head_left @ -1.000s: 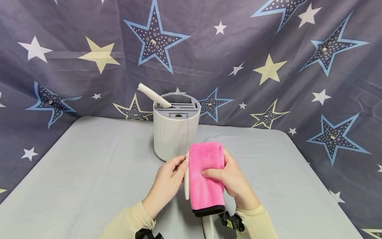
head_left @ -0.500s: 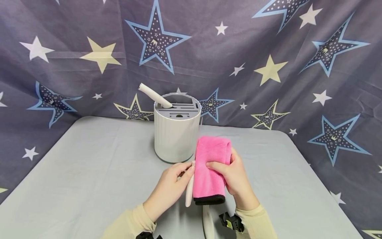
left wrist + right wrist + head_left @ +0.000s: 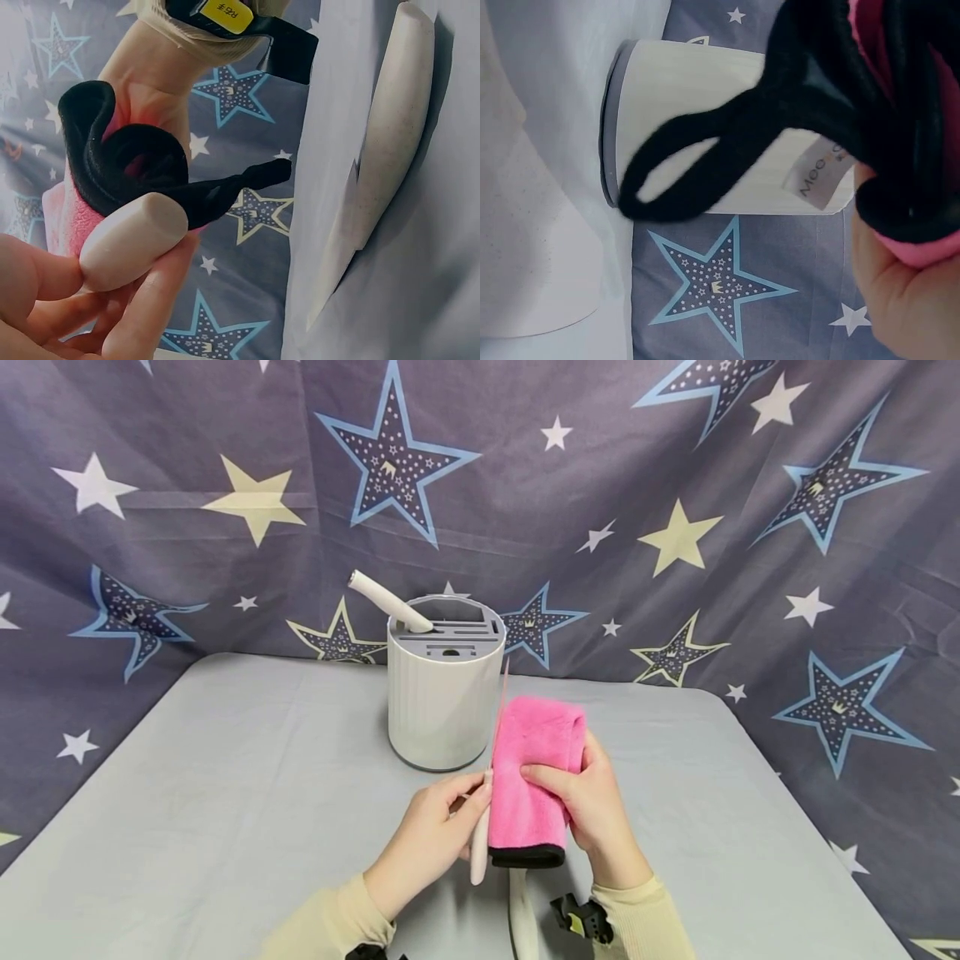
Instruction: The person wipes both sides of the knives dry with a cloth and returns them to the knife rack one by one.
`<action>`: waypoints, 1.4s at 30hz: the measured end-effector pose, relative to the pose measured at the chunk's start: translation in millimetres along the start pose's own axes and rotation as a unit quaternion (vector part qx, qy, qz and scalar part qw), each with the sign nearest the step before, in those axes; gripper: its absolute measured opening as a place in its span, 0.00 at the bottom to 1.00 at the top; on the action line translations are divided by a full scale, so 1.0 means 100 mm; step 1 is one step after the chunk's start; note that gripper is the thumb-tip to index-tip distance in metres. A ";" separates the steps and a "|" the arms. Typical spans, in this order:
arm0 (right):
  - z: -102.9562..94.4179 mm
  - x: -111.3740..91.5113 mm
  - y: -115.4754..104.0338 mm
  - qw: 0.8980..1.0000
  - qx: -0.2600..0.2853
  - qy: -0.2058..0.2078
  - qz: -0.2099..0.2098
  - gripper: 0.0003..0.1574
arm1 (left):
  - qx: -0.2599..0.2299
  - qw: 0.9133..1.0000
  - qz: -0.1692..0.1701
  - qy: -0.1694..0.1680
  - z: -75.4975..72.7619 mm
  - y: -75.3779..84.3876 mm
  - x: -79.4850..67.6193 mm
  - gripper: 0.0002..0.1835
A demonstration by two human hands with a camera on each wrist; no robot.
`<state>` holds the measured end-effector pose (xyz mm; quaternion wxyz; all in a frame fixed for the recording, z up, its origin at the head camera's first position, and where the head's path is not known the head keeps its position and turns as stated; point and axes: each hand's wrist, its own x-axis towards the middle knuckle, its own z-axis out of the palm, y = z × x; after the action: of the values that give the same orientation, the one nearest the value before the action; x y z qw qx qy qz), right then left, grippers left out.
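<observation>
Pink cloth [image 3: 528, 739] higher up along the knife [image 3: 482, 835]

Small shift since one second ago. Back then, lots of cloth next to the handle [image 3: 478, 864], even down past its end. Now, a handle end peeking out below the cloth's black edge [image 3: 527, 857], and soft pink beside the low part of the blade [image 3: 501, 710] too. Back then, a blade right in front of the white knife holder [image 3: 438, 718]; now, a tip just beside that holder's right side. Hardly any change in the last half second.

Seems to put the cloth by the blade, not only by the handle. Looks like the middle of the work, with knife and cloth both up in the hands. No way to tell for sure about cloth touching blade.

In the left hand [image 3: 431, 831], a pinch on the handle, close to the blade. In the right hand [image 3: 592, 810], a good hold on the folded cloth, thumb in front. From the right wrist, a black loop [image 3: 686, 131] too, sticking out from the cloth.

On the tabletop [image 3: 262, 793], a second knife [image 3: 397, 127], lying below the hands. Farther back, the standing holder, with one white grip [image 3: 386, 602] slanting out of its top.
</observation>
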<state>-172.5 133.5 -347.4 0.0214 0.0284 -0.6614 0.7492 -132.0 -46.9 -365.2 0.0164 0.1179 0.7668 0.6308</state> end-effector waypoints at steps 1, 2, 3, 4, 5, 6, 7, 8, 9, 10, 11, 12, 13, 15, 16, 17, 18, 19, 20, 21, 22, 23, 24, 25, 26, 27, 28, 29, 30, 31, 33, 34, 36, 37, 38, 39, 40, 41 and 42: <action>0.00 0.00 0.00 1.000 -0.002 -0.003 0.000 0.33 | 0.002 1.000 0.001 0.005 0.01 -0.01 0.01 0.18; 0.00 0.00 0.00 1.000 -0.004 -0.006 0.001 0.33 | 0.004 1.000 0.003 0.009 0.01 -0.01 0.01 0.18; -0.01 0.00 0.00 1.000 -0.006 -0.008 0.001 0.33 | 0.005 1.000 0.004 0.014 0.02 -0.02 0.02 0.18; -0.01 -0.01 -0.01 1.000 -0.009 -0.011 0.001 0.34 | 0.006 1.000 0.006 0.019 0.02 -0.02 0.02 0.17; -0.01 -0.01 -0.01 1.000 -0.013 -0.013 0.001 0.34 | 0.007 1.000 0.009 0.025 0.02 -0.02 0.02 0.18; -0.01 -0.01 -0.01 1.000 -0.017 -0.015 0.001 0.35 | 0.009 0.999 0.010 0.031 0.02 -0.02 0.03 0.18; -0.01 -0.02 -0.01 1.000 -0.022 -0.018 0.001 0.36 | 0.011 0.999 0.011 0.036 0.02 -0.02 0.03 0.18; -0.01 -0.02 -0.01 0.999 -0.026 -0.022 0.002 0.36 | 0.011 0.999 0.012 0.041 0.02 -0.03 0.04 0.18; -0.01 -0.02 -0.01 0.999 -0.032 -0.025 0.004 0.36 | 0.009 0.999 0.010 0.045 0.02 -0.02 0.05 0.18; -0.01 -0.03 -0.02 0.999 -0.040 -0.029 0.007 0.36 | 0.009 0.999 0.010 0.050 0.02 -0.02 0.05 0.18; -0.01 -0.03 -0.02 0.998 -0.047 -0.034 0.009 0.37 | 0.009 0.998 0.008 0.055 0.02 -0.02 0.06 0.18; -0.01 -0.03 -0.02 0.998 -0.054 -0.038 0.011 0.37 | 0.008 0.998 0.005 0.060 0.02 -0.02 0.07 0.17; 0.00 -0.04 -0.02 0.997 -0.061 -0.043 0.014 0.37 | 0.005 0.998 0.004 0.065 0.01 -0.02 0.08 0.17; 0.01 -0.04 -0.02 0.995 -0.077 -0.052 0.021 0.37 | 0.000 0.997 0.002 0.075 0.00 -0.01 0.09 0.17; 0.01 -0.05 -0.02 0.995 -0.082 -0.060 0.023 0.37 | -0.002 0.997 0.002 0.080 -0.01 -0.01 0.10 0.16; 0.01 -0.05 -0.02 0.994 -0.089 -0.066 0.024 0.37 | -0.005 0.996 0.002 0.084 -0.02 -0.01 0.10 0.16; 0.01 -0.05 -0.02 0.992 -0.097 -0.074 0.024 0.38 | -0.007 0.996 0.004 0.088 -0.03 -0.01 0.11 0.16; 0.01 -0.06 -0.02 0.991 -0.105 -0.082 0.024 0.39 | -0.009 0.996 0.006 0.092 -0.04 -0.01 0.11 0.16; 0.01 -0.06 -0.01 0.989 -0.112 -0.093 0.022 0.40 | -0.009 0.995 0.008 0.096 -0.05 0.00 0.11 0.16; 0.01 -0.06 -0.01 0.987 -0.120 -0.104 0.021 0.40 | -0.010 0.995 0.009 0.099 -0.06 0.00 0.12 0.16; 0.00 -0.06 -0.01 0.985 -0.126 -0.116 0.019 0.41 | -0.009 0.995 0.010 0.102 -0.07 0.01 0.12 0.16; 0.00 -0.06 0.00 0.983 -0.131 -0.128 0.016 0.41 | -0.006 0.994 0.011 0.105 -0.08 0.01 0.13 0.16; 0.00 -0.06 0.00 0.981 -0.136 -0.141 0.015 0.41 | -0.005 0.994 0.011 0.107 -0.10 0.02 0.13 0.16; 0.00 -0.05 0.00 0.978 -0.139 -0.154 0.014 0.41 | -0.005 0.994 0.011 0.108 -0.11 0.02 0.14 0.16; -0.01 -0.05 0.01 0.976 -0.142 -0.167 0.012 0.41 | -0.003 0.994 0.011 0.108 -0.13 0.03 0.15 0.16; -0.01 -0.04 0.01 0.973 -0.145 -0.178 0.010 0.40 | -0.002 0.994 0.011 0.109 -0.14 0.04 0.16 0.17; -0.02 -0.04 0.02 0.971 -0.148 -0.189 0.009 0.40 | 0.000 0.994 0.011 0.109 -0.16 0.04 0.17 0.17; -0.02 -0.04 0.02 0.969 -0.150 -0.198 0.006 0.40 | 0.001 0.994 0.012 0.109 -0.18 0.05 0.17 0.17; -0.02 -0.04 0.02 0.966 -0.153 -0.206 0.004 0.41 | 0.002 0.994 0.012 0.110 -0.20 0.06 0.18 0.18; -0.03 -0.03 0.02 0.965 -0.156 -0.212 0.002 0.41 | 0.005 0.994 0.013 0.111 -0.22 0.07 0.19 0.18; -0.02 -0.03 0.02 0.963 -0.158 -0.220 0.001 0.42 | 0.012 0.994 0.017 0.112 -0.26 0.09 0.21 0.18; -0.02 -0.03 0.03 0.962 -0.159 -0.221 0.002 0.42 | 0.015 0.993 0.021 0.111 -0.28 0.10 0.22 0.18; -0.01 -0.04 0.03 0.962 -0.160 -0.220 0.004 0.42 | 0.025 0.993 0.032 0.108 -0.32 0.12 0.24 0.17; -0.01 -0.04 0.03 0.963 -0.160 -0.217 0.005 0.41 | 0.032 0.993 0.042 0.107 -0.35 0.13 0.25 0.17; 0.00 -0.04 0.03 0.963 -0.160 -0.215 0.006 0.41 | 0.042 0.992 0.053 0.107 -0.37 0.14 0.27 0.16; 0.00 -0.05 0.04 0.964 -0.160 -0.212 0.007 0.40 | 0.056 0.990 0.066 0.108 -0.40 0.15 0.28 0.15; 0.01 -0.05 0.04 0.965 -0.160 -0.209 0.006 0.39 | 0.073 0.988 0.079 0.111 -0.42 0.16 0.29 0.15; 0.01 -0.05 0.04 0.965 -0.159 -0.207 0.007 0.39 | 0.090 0.985 0.092 0.115 -0.45 0.18 0.31 0.14; 0.02 -0.06 0.05 0.966 -0.158 -0.204 0.007 0.38 | 0.109 0.981 0.102 0.121 -0.47 0.19 0.32 0.14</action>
<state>-167.1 131.1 -352.1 -0.1151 0.1724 -0.7617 0.6139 -167.9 -82.5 -332.9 -0.1540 0.1197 0.8112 0.5513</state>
